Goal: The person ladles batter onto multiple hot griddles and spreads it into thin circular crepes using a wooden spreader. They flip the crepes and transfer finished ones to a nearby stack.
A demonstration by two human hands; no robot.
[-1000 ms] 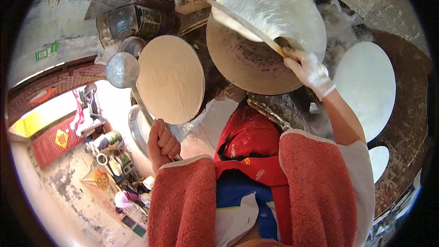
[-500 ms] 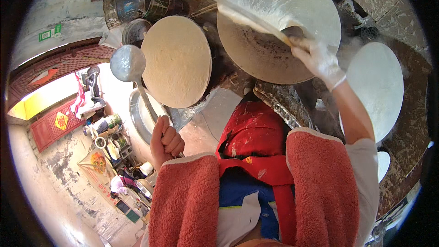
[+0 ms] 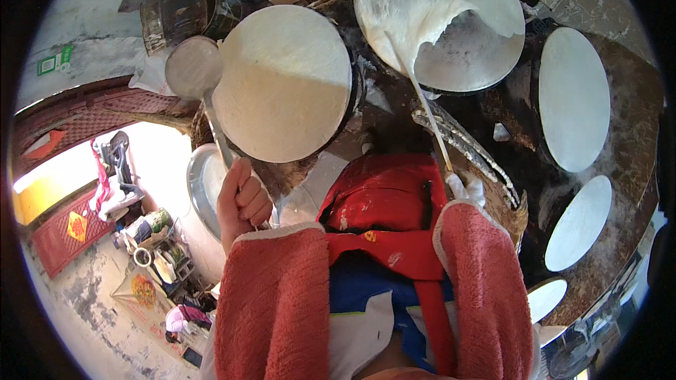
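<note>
Here we see the left hand [image 3: 243,204] closed in a fist around the thin handle of a ladle [image 3: 194,69], whose round bowl stands up to the far left, just beside the rim of a pale round griddle [image 3: 285,81]. The right hand [image 3: 466,186], in a white glove, is gripping a long thin stick [image 3: 422,109]; most of the hand is hidden behind the red towelling sleeve [image 3: 486,281]. The stick slants away to the far side and its tip lies under a thin white sheet [image 3: 415,7], lifting one edge of it off a second round pan [image 3: 458,49] to the right of the griddle. Between the hands we see a red apron [image 3: 384,204]. Farther right, on a dark brown worktop [image 3: 634,134], lie white round sheets: a large one [image 3: 574,98] far, a smaller one [image 3: 581,222] nearer. At the far left stands a dark metal pot [image 3: 176,14], and near the left hand, a steel basin [image 3: 201,186].
</note>
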